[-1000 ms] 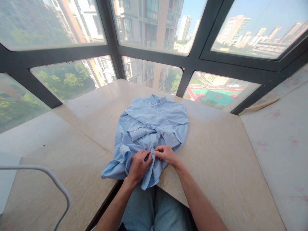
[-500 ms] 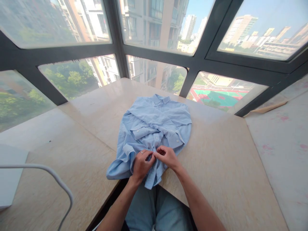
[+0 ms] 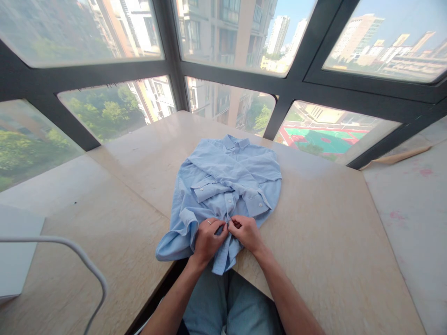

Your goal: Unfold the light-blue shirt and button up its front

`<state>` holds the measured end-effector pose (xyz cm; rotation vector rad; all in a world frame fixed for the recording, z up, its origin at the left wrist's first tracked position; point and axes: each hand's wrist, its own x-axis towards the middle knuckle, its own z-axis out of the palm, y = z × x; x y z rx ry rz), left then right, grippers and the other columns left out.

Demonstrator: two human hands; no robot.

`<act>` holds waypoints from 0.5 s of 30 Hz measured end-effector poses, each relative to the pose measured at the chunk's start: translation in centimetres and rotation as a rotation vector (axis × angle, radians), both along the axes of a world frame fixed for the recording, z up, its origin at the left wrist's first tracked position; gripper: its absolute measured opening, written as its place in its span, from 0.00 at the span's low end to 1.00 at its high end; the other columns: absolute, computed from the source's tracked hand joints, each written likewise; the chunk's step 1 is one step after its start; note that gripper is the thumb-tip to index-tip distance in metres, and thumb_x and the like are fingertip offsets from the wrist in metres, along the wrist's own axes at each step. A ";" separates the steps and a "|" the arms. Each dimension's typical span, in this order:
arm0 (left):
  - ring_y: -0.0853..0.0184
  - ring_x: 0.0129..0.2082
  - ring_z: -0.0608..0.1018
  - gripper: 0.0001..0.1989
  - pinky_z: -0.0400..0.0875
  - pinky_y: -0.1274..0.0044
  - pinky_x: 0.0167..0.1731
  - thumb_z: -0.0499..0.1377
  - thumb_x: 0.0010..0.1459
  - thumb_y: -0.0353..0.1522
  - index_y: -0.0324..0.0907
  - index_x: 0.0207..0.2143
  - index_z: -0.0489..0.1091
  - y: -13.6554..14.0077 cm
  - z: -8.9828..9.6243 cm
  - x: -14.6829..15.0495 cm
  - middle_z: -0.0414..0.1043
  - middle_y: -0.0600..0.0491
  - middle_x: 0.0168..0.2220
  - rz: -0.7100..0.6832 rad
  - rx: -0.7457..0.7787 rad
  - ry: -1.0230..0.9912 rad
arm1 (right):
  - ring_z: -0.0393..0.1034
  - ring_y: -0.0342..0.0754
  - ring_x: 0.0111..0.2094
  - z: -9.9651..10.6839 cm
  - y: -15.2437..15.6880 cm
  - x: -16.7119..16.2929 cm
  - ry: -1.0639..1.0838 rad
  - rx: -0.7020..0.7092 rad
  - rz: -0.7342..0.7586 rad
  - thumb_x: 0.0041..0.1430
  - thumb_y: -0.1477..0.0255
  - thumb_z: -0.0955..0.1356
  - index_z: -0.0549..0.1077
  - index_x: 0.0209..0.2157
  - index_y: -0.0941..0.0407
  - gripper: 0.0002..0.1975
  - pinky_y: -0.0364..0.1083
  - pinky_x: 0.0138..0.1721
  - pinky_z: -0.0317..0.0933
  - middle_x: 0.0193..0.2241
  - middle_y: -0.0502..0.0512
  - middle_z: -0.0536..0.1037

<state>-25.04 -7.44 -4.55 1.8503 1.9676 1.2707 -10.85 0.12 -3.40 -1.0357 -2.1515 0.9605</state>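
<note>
Fabric of the light-blue long-sleeved shirt (image 3: 240,167) was pinched, low on the button placket (image 3: 228,201), by the left hand (image 3: 208,239) and the right hand (image 3: 248,232), their fingertips together and nearly meeting; what lay right beneath them was too small to tell. The shirt rested front up on the surface (image 3: 331,232), spreading away beyond both hands, while its hem hung over the near edge below them. Ahead of the hands the collar (image 3: 236,143) looked done up, and both sleeves lay across the front, their cuffs (image 3: 209,191) just beyond the fingers. Nearer than the hands, the placket's end hung loose and seemed unfastened, so work there appeared unfinished. A pale cable (image 3: 77,251) curved well to the left of the left hand.
</note>
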 end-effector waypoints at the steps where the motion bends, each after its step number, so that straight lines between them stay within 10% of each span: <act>1: 0.64 0.35 0.77 0.07 0.70 0.73 0.38 0.57 0.60 0.30 0.41 0.33 0.76 0.0 0.0 0.0 0.77 0.50 0.33 0.000 -0.010 -0.007 | 0.59 0.40 0.22 0.0 0.0 0.0 0.007 -0.036 0.007 0.57 0.69 0.63 0.65 0.21 0.57 0.12 0.41 0.27 0.54 0.18 0.48 0.65; 8: 0.63 0.37 0.77 0.09 0.69 0.72 0.40 0.56 0.63 0.32 0.41 0.35 0.76 -0.2 0.2 0.0 0.77 0.49 0.35 -0.003 -0.046 -0.023 | 0.67 0.43 0.20 0.0 1.2 0.8 0.114 -0.472 0.154 0.54 0.63 0.65 0.67 0.25 0.57 0.12 0.40 0.22 0.63 0.19 0.47 0.68; 15: 0.63 0.38 0.77 0.09 0.68 0.72 0.43 0.56 0.62 0.31 0.40 0.38 0.76 -0.1 0.5 -0.2 0.77 0.49 0.36 -0.046 -0.076 -0.049 | 0.68 0.43 0.21 0.0 1.4 1.0 0.121 -0.464 0.201 0.56 0.63 0.66 0.65 0.23 0.57 0.13 0.41 0.23 0.65 0.18 0.48 0.68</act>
